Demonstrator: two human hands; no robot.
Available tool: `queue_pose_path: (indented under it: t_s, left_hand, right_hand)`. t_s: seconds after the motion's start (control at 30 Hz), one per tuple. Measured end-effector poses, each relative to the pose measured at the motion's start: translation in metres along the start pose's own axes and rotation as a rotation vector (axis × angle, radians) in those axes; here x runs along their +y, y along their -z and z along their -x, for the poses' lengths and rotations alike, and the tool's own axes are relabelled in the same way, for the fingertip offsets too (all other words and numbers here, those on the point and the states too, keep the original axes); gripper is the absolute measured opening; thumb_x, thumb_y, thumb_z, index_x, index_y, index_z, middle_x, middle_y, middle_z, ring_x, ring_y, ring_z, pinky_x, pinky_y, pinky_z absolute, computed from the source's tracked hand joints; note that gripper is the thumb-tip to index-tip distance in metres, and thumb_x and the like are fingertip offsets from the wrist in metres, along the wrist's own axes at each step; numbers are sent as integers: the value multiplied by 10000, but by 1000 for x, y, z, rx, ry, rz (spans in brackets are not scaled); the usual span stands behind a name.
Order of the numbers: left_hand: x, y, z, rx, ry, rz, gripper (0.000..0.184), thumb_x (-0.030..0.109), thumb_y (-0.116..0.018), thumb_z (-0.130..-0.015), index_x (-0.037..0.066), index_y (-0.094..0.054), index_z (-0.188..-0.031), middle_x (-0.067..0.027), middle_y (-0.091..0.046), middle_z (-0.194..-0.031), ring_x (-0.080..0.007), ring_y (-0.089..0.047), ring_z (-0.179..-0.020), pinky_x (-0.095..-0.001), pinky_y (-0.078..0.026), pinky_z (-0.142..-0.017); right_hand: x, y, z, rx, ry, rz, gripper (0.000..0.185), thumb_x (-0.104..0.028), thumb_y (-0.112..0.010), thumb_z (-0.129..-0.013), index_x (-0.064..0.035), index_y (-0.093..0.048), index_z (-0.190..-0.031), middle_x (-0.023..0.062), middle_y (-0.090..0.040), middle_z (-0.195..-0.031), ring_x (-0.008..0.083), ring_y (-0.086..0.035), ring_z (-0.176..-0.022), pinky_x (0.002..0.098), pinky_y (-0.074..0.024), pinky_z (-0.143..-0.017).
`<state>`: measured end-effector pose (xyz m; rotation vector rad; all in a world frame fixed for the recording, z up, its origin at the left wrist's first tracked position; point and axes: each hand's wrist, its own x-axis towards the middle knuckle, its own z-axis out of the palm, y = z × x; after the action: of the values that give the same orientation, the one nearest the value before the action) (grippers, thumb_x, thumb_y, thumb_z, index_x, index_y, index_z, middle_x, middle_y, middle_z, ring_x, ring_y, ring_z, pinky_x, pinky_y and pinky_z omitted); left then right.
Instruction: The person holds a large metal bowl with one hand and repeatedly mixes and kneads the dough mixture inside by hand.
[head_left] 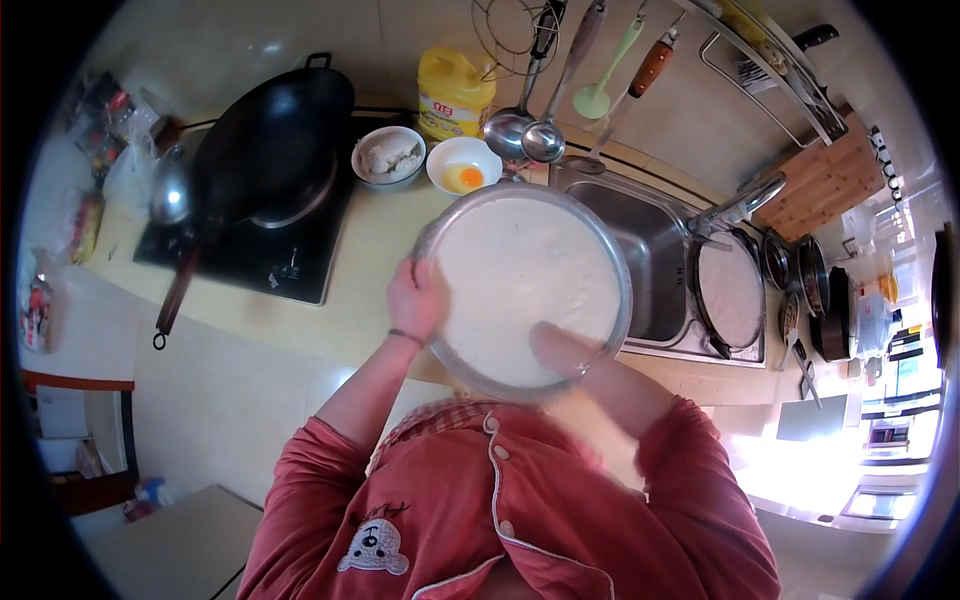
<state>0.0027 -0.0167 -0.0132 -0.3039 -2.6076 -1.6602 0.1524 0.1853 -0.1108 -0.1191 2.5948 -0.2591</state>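
Note:
A wide metal basin [625, 262] filled with milky white liquid [520, 280] is in front of my body, at the counter's edge beside the sink. My left hand [412, 300] grips its left rim, fingers closed around the side. Into the liquid near the right front goes my right hand [557, 350]. Its fingers are submerged and the hand is blurred, so their pose is hidden. Just behind the basin, a white bowl [435, 180] contains a cracked raw egg [468, 178]. Left of that bowl stands another bowl [388, 183] with a white, lumpy food in it.
A black wok [265, 150] sits on the induction cooktop [310, 262] at left. The steel sink [645, 250] and faucet [740, 203] are right of the basin. Ladles [543, 140] hang above a yellow jug [455, 95]. A round pan with white contents [728, 295] lies on the drainboard.

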Motion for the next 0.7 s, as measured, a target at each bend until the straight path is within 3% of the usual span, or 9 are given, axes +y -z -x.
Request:
queue_pose_path:
  t_s: [0.03, 0.1, 0.23, 0.27, 0.33, 0.53, 0.6, 0.7]
  left_hand:
    - [1, 0, 0, -1, -1, -1, 299, 275, -448, -880, -5, -546, -917, -181, -572, -748, -300, -554, -685, -356, -435, -635]
    - [3, 1, 0, 6, -9, -2, 269, 253, -441, -865, 4, -541, -876, -230, -566, -779, -404, -542, -731, -436, -432, -635]
    - [0, 0, -1, 8, -16, -9, 275, 262, -440, -865, 7, -542, -876, -230, -567, -777, -405, -542, -730, -440, -431, -634]
    - [0, 0, -2, -1, -10, -18, 279, 266, -440, -865, 7, -542, -877, -231, -567, -781, -405, -543, -734, -441, -431, -637]
    - [0, 1, -1, -9, -3, -27, 284, 271, -439, -865, 7, -541, -877, -232, -567, -784, -405, -544, -737, -441, -431, -641]
    - [0, 1, -1, -6, 11, 1, 290, 277, -435, -867, 7, -539, -885, -238, -568, -800, -411, -542, -762, -441, -431, -661]
    - [-4, -1, -1, 4, -20, -14, 294, 275, -442, -881, 2, -545, -916, -176, -577, -752, -295, -560, -692, -353, -439, -645]
    - [-5, -1, -1, 4, -17, -9, 290, 271, -445, -881, 1, -546, -906, -177, -575, -749, -294, -558, -689, -351, -437, -643]
  right_hand:
    - [-5, -5, -9, 21, 28, 0, 157, -61, -490, -725, 6, -632, -714, 205, -601, -812, 327, -579, -811, 389, -463, -725]
    - [-14, -22, -28, 61, 76, -15, 163, -61, -486, -727, 7, -633, -712, 207, -602, -815, 328, -579, -814, 391, -463, -726]
    - [-38, -19, -46, 187, 161, -141, 164, -57, -487, -713, 9, -637, -695, 219, -600, -801, 330, -584, -798, 394, -466, -720]
    - [-51, 11, -33, 187, 162, -142, 164, -57, -487, -713, 9, -637, -695, 219, -600, -801, 330, -584, -798, 394, -466, -720]
    - [-83, 91, 4, -70, 95, -126, 167, -53, -488, -708, 11, -641, -713, 225, -603, -787, 336, -591, -759, 405, -468, -704]
    - [-85, 83, -14, -161, 155, -88, 195, -88, -480, -725, 16, -644, -732, 232, -605, -800, 354, -592, -737, 406, -466, -685]
    - [-90, 89, -13, -105, 74, -217, 205, -105, -481, -733, 23, -640, -759, 236, -603, -798, 358, -592, -744, 408, -463, -691]
    - [-96, 113, 1, 37, -75, -549, 244, -168, -493, -770, 29, -619, -836, 210, -604, -751, 329, -591, -698, 399, -463, -656]
